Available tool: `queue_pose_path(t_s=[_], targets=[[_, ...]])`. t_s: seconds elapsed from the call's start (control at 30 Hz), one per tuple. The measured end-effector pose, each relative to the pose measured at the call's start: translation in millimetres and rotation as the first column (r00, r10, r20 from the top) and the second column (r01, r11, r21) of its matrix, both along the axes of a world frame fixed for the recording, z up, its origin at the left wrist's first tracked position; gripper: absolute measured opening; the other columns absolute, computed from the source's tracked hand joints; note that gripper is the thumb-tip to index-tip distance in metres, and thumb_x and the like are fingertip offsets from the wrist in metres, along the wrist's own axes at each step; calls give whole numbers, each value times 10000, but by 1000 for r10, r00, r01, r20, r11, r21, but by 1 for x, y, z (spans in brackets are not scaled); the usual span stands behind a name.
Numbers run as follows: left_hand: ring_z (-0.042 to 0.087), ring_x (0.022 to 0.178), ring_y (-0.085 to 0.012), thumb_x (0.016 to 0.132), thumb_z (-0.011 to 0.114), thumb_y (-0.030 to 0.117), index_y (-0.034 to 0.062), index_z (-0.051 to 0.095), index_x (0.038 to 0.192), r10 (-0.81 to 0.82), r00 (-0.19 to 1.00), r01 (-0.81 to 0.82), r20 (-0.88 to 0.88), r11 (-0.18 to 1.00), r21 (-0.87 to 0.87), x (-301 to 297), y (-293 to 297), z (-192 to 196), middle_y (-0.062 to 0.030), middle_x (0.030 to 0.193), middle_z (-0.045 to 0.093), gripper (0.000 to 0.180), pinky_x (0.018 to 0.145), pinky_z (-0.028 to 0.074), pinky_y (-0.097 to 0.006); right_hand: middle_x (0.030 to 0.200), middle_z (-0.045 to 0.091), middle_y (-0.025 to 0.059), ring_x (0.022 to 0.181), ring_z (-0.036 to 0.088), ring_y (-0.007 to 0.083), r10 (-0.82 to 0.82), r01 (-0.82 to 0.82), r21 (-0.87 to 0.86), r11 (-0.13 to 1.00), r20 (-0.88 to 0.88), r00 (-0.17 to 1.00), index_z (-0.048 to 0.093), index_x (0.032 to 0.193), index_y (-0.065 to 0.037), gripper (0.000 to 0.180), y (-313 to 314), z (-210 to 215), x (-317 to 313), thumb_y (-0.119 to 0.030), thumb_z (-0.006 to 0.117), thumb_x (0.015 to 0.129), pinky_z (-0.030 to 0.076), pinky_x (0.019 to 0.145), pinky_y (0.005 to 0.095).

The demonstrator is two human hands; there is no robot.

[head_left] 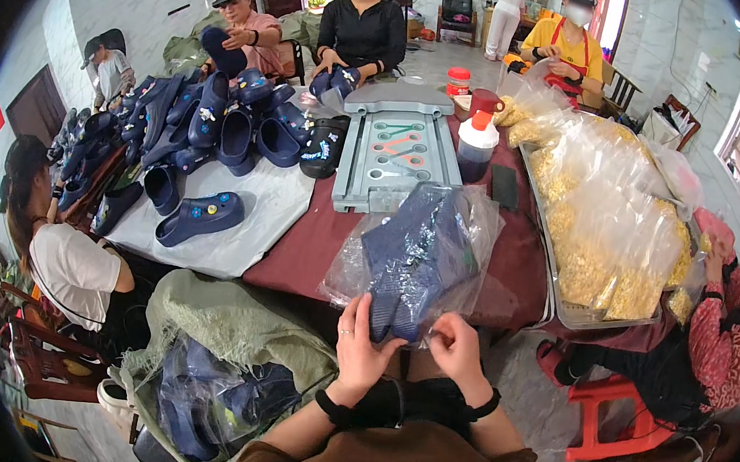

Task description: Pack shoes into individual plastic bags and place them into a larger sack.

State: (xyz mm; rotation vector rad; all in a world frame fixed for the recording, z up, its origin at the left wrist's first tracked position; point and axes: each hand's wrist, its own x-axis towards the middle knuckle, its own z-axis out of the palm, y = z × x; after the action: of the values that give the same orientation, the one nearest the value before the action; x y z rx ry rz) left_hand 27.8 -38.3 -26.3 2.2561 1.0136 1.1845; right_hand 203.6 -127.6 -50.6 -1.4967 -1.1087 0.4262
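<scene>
A pair of navy clogs (417, 249) lies inside a clear plastic bag (347, 264) at the near edge of the table, directly in front of me. My left hand (366, 346) is closed on the bag's near left side, fingers over the heel end of a clog and thumb beside it. On the other side, my right hand (458, 351) pinches the near right edge of the bag. Below and left of my hands, an open green woven sack (237, 312) contains several bagged navy clogs (193, 401).
Left on the table are a pile of navy clogs (236, 138) and a white sheet (274, 208). Beyond the bag stands a grey folding stool (397, 109), with a bottle (476, 143) beside it. To the right, a metal tray (559, 303) carries bagged yellow pieces. Several people sit around the table.
</scene>
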Motion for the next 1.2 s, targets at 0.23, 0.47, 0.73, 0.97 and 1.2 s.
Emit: queue_pose_path(t_s=[0.23,0.47,0.73,0.97,1.2], targets=[[536,1158,-411,678,907,288,80,466,1471,17,998,-14,-57,999,50,-5,6,-6,-196,1309,543,931,989,464,-481,767,598,-11,649,522,67,15,-24,-33,999,-248,969,551,1053,-43,255,-29,8,36,15,647,824,405,602,230],[388,1336,-557,724,880,303,81,335,1551,-45,993,42,-107,999,-30,-7,-7,-5,-376,1529,259,1015,1094,386,-554,1151,611,49,1020,592,114,239,-277,-5,961,-494,836,539,1294,-28,377,-8,23,9,-25,657,936,493,853,274],[412,1252,-575,572,940,453,126,335,1556,11,997,-22,-82,990,-141,5,1,14,-391,1431,346,1200,1078,382,-584,1303,550,143,1180,569,228,500,-504,-83,860,-58,864,459,1403,40,753,3,45,-27,-206,832,797,472,995,366],[507,1146,-406,660,847,209,103,488,1421,15,982,15,187,987,-158,-22,17,30,-219,1219,491,848,997,447,-456,1323,586,197,1168,600,395,417,-456,-8,890,420,806,620,1230,47,651,8,85,-48,-330,864,758,497,975,450],[528,1148,-265,702,819,154,65,561,1340,45,986,-17,163,985,-173,-115,8,122,-120,1192,545,694,1022,424,-374,929,692,92,846,677,308,231,-476,464,747,490,840,693,877,-67,115,-14,115,-54,-105,715,771,550,771,412]])
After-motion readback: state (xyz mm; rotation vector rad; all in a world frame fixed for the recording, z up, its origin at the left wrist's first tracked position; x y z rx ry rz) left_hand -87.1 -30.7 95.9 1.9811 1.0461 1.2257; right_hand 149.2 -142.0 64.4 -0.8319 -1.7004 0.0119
